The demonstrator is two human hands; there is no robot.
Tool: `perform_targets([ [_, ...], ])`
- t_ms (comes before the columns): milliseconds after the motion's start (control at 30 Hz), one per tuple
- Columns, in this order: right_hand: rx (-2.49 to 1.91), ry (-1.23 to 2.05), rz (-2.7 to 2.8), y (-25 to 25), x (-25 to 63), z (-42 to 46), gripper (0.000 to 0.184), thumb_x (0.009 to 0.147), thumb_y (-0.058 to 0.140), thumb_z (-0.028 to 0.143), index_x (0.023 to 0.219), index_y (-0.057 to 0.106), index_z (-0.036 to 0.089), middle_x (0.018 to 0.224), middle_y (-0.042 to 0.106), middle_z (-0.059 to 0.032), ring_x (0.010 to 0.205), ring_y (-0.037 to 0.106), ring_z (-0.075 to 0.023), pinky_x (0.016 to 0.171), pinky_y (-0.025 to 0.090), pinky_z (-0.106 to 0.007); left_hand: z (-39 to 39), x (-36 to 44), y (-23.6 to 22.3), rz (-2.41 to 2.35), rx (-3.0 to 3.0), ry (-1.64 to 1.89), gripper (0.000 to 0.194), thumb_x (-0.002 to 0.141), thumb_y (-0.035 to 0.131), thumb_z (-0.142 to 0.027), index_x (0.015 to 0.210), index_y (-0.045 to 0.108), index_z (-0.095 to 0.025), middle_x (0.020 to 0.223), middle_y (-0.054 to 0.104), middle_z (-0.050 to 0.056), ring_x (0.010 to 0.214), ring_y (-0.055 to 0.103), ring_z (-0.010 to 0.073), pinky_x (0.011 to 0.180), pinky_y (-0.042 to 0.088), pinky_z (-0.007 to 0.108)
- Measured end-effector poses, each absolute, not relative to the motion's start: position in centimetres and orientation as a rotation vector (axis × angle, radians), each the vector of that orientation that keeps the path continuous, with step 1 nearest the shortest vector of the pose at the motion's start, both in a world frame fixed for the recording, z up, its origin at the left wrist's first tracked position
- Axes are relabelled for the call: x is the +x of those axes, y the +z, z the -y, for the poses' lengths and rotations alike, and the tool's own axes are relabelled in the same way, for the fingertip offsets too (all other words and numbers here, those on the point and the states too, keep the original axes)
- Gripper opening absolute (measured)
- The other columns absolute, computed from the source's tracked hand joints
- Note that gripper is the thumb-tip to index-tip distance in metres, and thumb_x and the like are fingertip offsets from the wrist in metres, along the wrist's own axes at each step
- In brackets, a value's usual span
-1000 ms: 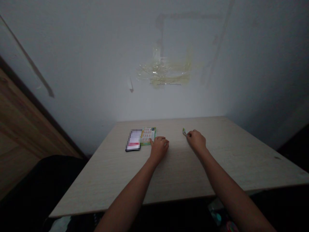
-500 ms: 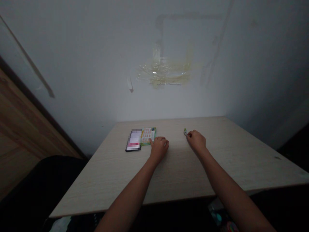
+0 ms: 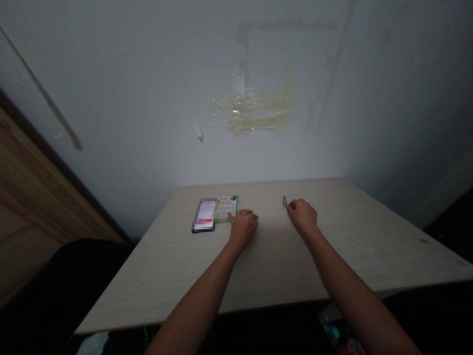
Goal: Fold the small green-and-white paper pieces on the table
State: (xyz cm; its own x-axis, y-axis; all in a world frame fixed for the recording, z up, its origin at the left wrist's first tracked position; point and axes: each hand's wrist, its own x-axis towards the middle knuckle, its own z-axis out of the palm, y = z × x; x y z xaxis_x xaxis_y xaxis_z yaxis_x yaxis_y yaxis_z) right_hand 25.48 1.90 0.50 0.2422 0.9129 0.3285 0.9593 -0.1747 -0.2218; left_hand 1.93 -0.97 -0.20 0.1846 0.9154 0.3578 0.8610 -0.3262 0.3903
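My right hand [image 3: 303, 215] is closed in a pinch on a small green-and-white wrapper-like piece [image 3: 285, 200], whose end sticks out past the fingertips just over the table. What exactly it is cannot be made out at this size. On the left, my left hand [image 3: 244, 225] rests on the table with its fingers loosely bent and apart, holding nothing. Its thumb lies at the right edge of a printed card or booklet [image 3: 226, 207] with a green border and rows of small pictures. Beside that card, partly over its left side, is a phone [image 3: 204, 217] with a blurred-out screen.
The pale wooden table [image 3: 281, 276] meets a grey wall [image 3: 148, 123] at its far edge. Crumpled clear tape [image 3: 251, 113] sticks to the wall. Dark fabric [image 3: 74, 276] stands left of the table, near a wooden panel [image 3: 33, 197]. Colourful items [image 3: 343, 337] show below the front edge.
The small green-and-white piece has turned and shifted slightly to the right in my right hand's fingers. My left hand, the card and the phone have stayed in place.
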Motion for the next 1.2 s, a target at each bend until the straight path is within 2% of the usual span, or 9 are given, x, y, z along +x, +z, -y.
perform_targets([
  [633, -2.133, -0.163, 1.714, 0.99, 25.28, -1.44, 0.033, 0.094, 0.049, 0.042, 0.112, 0.072, 0.025, 0.106, 0.068, -0.0089, 0.094, 0.063, -0.0198, 0.074, 0.042, -0.027, 1.13, 1.81, -0.01, -1.77, 2.354, 0.77, 0.022, 0.094, 0.053, -0.029, 0.1, 0.074, -0.027, 0.124, 0.066, 0.006, 0.122, 0.052, 0.0266, 0.111, 0.018, 0.071],
  [1200, -2.181, -0.217, 1.699, 0.57, 25.71, -1.65, 0.031, 0.096, 0.046, 0.03, 0.105, 0.074, 0.023, 0.104, 0.066, -0.0099, 0.09, 0.064, -0.0194, 0.07, 0.041, -0.027, 1.05, 1.81, -0.17, -1.769, 2.35, 0.796, 0.022, 0.092, 0.054, -0.028, 0.099, 0.075, -0.027, 0.122, 0.067, 0.008, 0.121, 0.053, 0.0278, 0.11, 0.018, 0.072],
])
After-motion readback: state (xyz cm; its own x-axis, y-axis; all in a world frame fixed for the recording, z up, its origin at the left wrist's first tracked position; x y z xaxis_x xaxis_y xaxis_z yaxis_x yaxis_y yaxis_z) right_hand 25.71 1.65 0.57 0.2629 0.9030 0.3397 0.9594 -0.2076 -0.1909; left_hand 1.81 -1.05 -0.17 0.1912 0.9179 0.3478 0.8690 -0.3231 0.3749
